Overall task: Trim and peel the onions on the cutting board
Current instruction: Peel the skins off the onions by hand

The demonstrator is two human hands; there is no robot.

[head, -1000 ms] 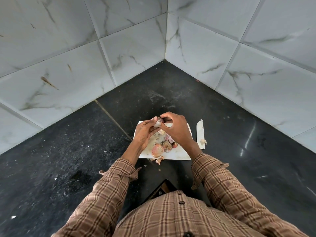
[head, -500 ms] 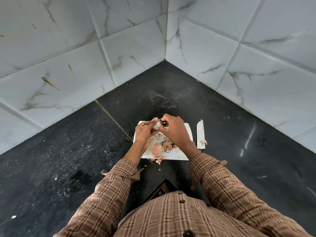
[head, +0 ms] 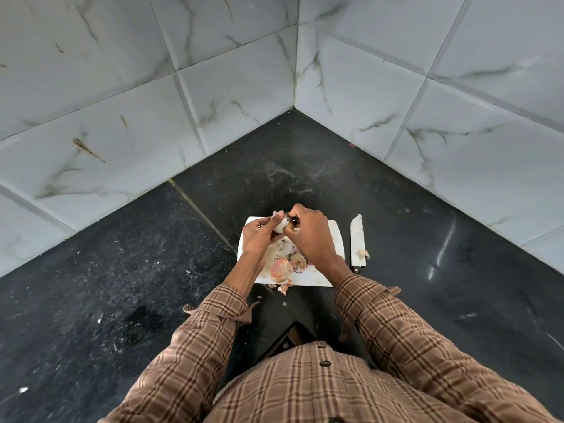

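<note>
A small pale onion (head: 280, 225) is held above the far edge of the white cutting board (head: 334, 236). My left hand (head: 259, 236) cups it from the left and below. My right hand (head: 309, 236) pinches at its top right side with thumb and fingers. Beneath my hands on the board lie a pinkish onion (head: 280, 269) and a heap of skins and trimmings (head: 297, 261). Part of the board is hidden by my hands.
A white-bladed knife (head: 357, 242) lies on the black counter right of the board, with a scrap on its blade. Loose peel bits (head: 283, 287) sit off the board's near edge. Marble-tiled walls (head: 213, 102) meet in a corner behind.
Both hands stay on the onion above the board's far edge. The fingers have shifted slightly around it and more of the pale onion shows now.
</note>
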